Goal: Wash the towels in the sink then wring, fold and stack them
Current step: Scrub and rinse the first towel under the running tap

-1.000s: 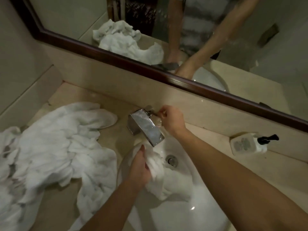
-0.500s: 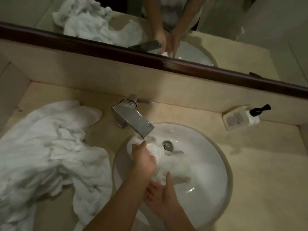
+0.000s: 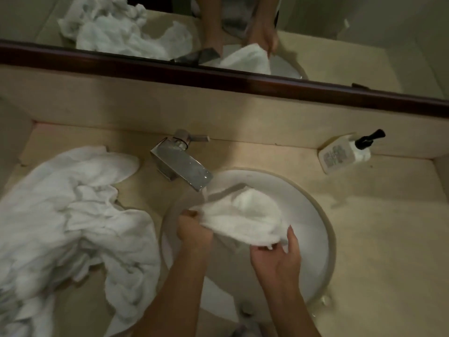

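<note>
Now that the right hand (image 3: 277, 257) has left the tap lever and come down into the sink (image 3: 323, 222), both hands are on the same towel (image 3: 245, 217), where a second ago only the left hand (image 3: 194, 231) kept it bunched under the spout. The left hand grips the towel's edge at about 9 o'clock in the bowl, fingers curled round the cloth; the right pinches the near corner at about 5 o'clock, thumb under and fingers over. Between them the towel is now drawn out into a broad sheet instead of a wad, lifted a little off the bowl, with its far fold humped toward 12 o'clock.

A thin run of water seems to fall from the tap (image 3: 181, 164) just past the towel's left edge (hard to be sure in this dim light), so the lever turn a second ago likely started the flow. That puts the task at the wetting and washing of the first towel: spread like this, more cloth can meet the water, and the two-handed hold suits rubbing and later wringing.

The pile (image 3: 73, 215) of other towels lies on the counter (image 3: 376, 239) at 9 o'clock of the sink, untouched and unfolded, so most of the work remains. A soap bottle (image 3: 345, 154) lies at 1 o'clock by the wall.
</note>
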Tool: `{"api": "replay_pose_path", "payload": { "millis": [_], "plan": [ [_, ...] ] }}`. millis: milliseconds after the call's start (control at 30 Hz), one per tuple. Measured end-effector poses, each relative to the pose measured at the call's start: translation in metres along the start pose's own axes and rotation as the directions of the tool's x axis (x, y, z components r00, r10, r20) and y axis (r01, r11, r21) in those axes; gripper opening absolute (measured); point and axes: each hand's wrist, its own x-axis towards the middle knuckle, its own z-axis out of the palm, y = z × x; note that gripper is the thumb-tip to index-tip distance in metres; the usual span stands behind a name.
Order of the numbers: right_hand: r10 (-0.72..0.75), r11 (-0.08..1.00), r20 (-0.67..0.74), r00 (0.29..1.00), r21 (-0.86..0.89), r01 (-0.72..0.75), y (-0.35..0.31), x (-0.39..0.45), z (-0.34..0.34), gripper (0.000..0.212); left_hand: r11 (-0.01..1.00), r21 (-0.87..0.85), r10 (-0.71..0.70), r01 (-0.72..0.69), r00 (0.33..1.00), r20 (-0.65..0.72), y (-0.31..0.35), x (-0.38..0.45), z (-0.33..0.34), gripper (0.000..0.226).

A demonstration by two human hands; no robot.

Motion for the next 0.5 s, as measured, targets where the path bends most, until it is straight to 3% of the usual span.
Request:
{"api": "replay_pose_path", "payload": {
  "millis": [133, 200, 267, 333, 367, 433, 467, 500],
  "plan": [
    [0.177, 0.974, -0.138, 0.975, -0.116, -0.193, -0.002, -0.014, -0.033, 0.054, 0.982, -0.157, -0.074, 0.108, 0.976, 0.205, 0.011, -0.004, 0.003, 0.024],
    [0.256, 0.953, -0.118, 0.960, -0.138, -0.271, -0.009, -0.015, -0.039, 0.058, 0.986, -0.103, -0.099, 0.128, 0.963, 0.252, 0.018, -0.006, -0.007, 0.026],
    [0.094, 0.958, -0.085, 0.992, -0.263, -0.113, -0.024, -0.015, -0.031, 0.031, 0.995, 0.015, -0.099, 0.099, 0.955, 0.281, 0.021, -0.005, -0.023, 0.032],
    [-0.043, 0.954, 0.012, 0.999, -0.297, 0.044, -0.042, -0.015, -0.010, 0.041, 0.985, 0.150, 0.043, -0.080, 0.971, 0.234, 0.015, 0.000, -0.041, 0.035],
    [-0.112, 0.927, 0.042, 0.993, -0.354, 0.120, -0.048, -0.011, -0.002, 0.046, 0.942, 0.236, 0.194, -0.239, 0.961, 0.199, 0.011, 0.001, -0.046, 0.031],
    [-0.185, 0.817, 0.132, 0.974, -0.530, 0.227, -0.040, -0.007, 0.019, 0.058, 0.695, 0.530, 0.451, -0.486, 0.869, 0.205, 0.005, -0.009, -0.046, 0.032],
    [-0.160, 0.753, 0.173, 0.972, -0.616, 0.234, -0.031, -0.005, 0.027, 0.066, 0.600, 0.609, 0.481, -0.519, 0.842, 0.244, 0.000, -0.016, -0.040, 0.038],
    [-0.123, 0.671, 0.190, 0.974, -0.707, 0.223, -0.016, -0.003, 0.033, 0.069, 0.587, 0.640, 0.431, -0.496, 0.861, 0.271, -0.003, -0.018, -0.032, 0.041]
  ]
}}
